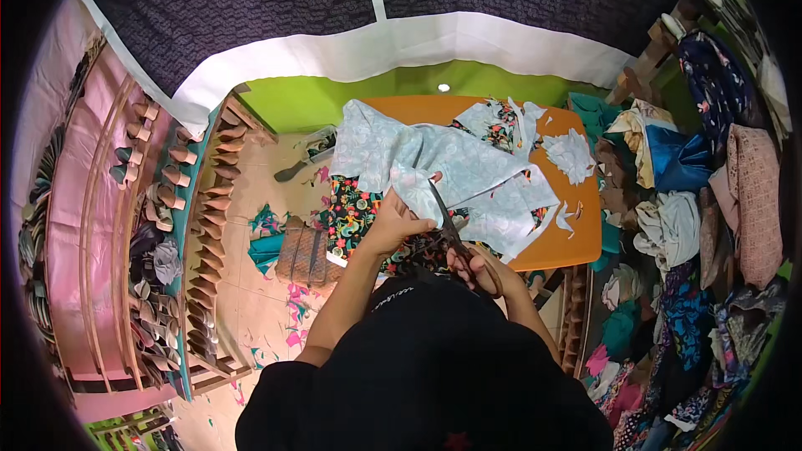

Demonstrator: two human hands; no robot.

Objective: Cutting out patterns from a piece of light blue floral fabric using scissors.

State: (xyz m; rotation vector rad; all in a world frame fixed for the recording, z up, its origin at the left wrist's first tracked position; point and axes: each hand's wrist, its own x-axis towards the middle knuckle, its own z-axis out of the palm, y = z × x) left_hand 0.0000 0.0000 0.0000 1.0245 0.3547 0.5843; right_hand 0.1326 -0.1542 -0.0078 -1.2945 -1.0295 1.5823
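Note:
My right hand is wrapped round the handles of a pair of large dark scissors. Their blades point away from me, up to the edge of the pale fabric. My left hand pinches a fold of this light blue-white fabric just left of the blades. More of the pale fabric spreads across the orange table, and a black floral fabric shows under and beside it. Whether the blades are closed on the cloth, I cannot tell.
Pale scraps lie on the table's right side. Fabric piles crowd the far right. Racks with rows of wooden shoe lasts stand at left. A brown woven bag and coloured offcuts are on the floor. A dark curtain hangs ahead.

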